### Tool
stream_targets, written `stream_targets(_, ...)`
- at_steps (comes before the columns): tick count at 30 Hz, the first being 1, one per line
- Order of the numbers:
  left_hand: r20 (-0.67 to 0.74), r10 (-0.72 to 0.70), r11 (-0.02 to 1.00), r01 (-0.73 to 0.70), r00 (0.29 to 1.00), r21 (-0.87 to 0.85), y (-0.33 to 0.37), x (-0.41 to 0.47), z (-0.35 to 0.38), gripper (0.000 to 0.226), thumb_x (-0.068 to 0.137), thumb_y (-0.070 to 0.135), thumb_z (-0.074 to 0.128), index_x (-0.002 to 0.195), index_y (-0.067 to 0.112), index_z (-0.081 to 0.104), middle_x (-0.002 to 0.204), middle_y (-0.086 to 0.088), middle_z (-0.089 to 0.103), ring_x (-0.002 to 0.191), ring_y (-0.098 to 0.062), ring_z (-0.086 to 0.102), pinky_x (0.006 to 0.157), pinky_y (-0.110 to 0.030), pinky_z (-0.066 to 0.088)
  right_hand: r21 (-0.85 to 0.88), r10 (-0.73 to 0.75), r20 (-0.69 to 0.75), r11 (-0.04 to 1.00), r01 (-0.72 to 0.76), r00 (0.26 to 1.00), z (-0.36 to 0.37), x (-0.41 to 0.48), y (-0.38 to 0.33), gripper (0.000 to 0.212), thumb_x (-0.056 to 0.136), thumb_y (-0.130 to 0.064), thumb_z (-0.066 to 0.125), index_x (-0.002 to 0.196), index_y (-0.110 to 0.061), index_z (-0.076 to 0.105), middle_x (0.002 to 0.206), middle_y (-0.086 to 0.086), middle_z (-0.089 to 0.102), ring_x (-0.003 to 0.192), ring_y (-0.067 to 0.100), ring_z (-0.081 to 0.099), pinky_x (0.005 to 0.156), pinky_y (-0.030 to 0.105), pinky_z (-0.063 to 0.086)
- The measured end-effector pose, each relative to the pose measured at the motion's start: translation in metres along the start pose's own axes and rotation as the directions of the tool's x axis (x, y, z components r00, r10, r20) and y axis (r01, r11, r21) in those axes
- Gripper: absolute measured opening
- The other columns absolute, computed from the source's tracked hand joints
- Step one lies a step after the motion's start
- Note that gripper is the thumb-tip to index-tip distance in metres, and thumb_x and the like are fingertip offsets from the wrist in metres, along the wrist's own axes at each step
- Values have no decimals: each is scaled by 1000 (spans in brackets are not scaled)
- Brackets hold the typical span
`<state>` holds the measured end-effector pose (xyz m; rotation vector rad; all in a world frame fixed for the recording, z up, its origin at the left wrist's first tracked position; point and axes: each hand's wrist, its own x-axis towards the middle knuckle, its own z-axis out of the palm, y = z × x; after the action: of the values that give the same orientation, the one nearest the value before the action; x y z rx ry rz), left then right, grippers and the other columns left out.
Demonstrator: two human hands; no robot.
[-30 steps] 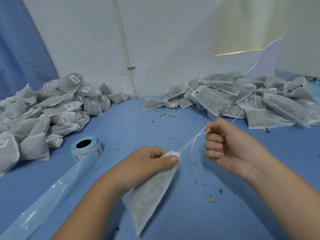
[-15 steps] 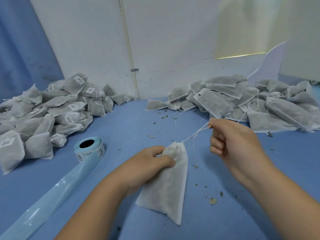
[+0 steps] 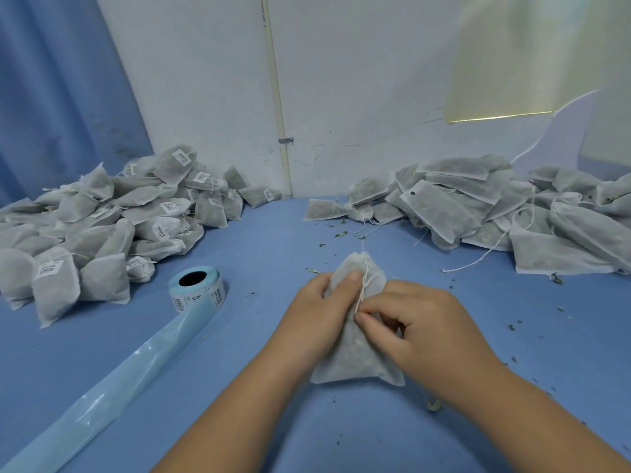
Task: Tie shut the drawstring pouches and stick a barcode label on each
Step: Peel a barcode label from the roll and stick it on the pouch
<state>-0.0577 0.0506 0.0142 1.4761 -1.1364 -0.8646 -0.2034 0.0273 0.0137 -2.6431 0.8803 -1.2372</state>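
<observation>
Pouch (image 3: 353,361), label roll (image 3: 196,290) near, labelled pile (image 3: 102,227), unlabelled pile (image 3: 495,206)

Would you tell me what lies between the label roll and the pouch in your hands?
In the head view, bare blue table, then the left hand gripping the pouch.

Bright, even, soft light here, with no hard beam anywhere. A glowing strip runs along the lower edge of the pale yellow panel (image 3: 512,63) at upper right. Shadows are faint: a diffuse one sits on the blue table (image 3: 273,233) under the held pouch (image 3: 355,356). White sheen streaks the label backing strip (image 3: 102,401). The wall pipe (image 3: 276,97) bows with wide-angle bend, and the corners stretch. The centre is fairly sharp and the thin drawstring (image 3: 364,285) reads clearly; the far piles go soft.
</observation>
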Motion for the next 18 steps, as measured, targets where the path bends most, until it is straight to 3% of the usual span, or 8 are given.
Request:
stream_targets(3, 83, -57, 990, 67, 995, -127, 0, -1, -3, 43, 75, 46, 67, 98, 9, 67, 99, -15, 73, 91, -26, 70, 91, -45, 52, 21, 24, 65, 999, -26, 998, -2, 0, 3, 17, 81, -33, 57, 78, -30, 73, 64, -8, 56, 59, 6, 48, 55, 34, 47)
stream_targets(8, 149, -96, 958, 132, 984, -254, -5, -4, -16, 42, 72, 27, 68, 99, -4, 63, 88, -16, 66, 80, -27, 65, 79, -40, 51, 146, 20, 113, 989, -36, 993, -1, -2, 3, 20, 82, -22, 67, 95, -35, 75, 70, -16, 55, 66, -6, 49, 59, 11, 35)
stream_targets(10, 161, -103, 958, 142, 982, -249, -6, -9, -24, 39, 72, 26, 67, 96, -5, 63, 87, -17, 62, 80, -28, 62, 78, -41, 47, 225, 13, 125, 973, -41, 992, 3, -3, -2, 22, 80, -21, 66, 96, -34, 75, 70, -17, 56, 66, -2, 52, 60, 10, 36)
stream_targets(13, 84, -126, 980, 138, 988, -143, -7, -24, -42, 21, 66, 29, 64, 80, 13, 64, 77, -9, 60, 71, -21, 58, 71, -35, 44, 423, 67, 102, 900, -104, 993, 13, -2, -12, 22, 83, -13, 67, 86, -33, 76, 69, -10, 60, 61, 6, 53, 59, 10, 37)
stream_targets(15, -24, -141, 990, 141, 990, 22, -7, -36, -60, 9, 64, 34, 61, 62, 25, 58, 65, 3, 54, 60, -14, 52, 64, -30, 40, 525, 150, 123, 829, -193, 981, 20, 3, -18, 25, 84, -8, 67, 81, -32, 75, 66, -12, 59, 57, 3, 49, 57, 9, 36)
stream_targets(18, -167, -111, 966, 146, 980, 213, -13, -51, -92, 18, 70, 36, 58, 60, 24, 49, 58, 8, 47, 54, -11, 45, 60, -28, 36, 532, 203, 224, 794, -294, 953, 38, 17, -26, 24, 84, -9, 62, 81, -31, 71, 58, -17, 55, 52, 1, 44, 54, 10, 36)
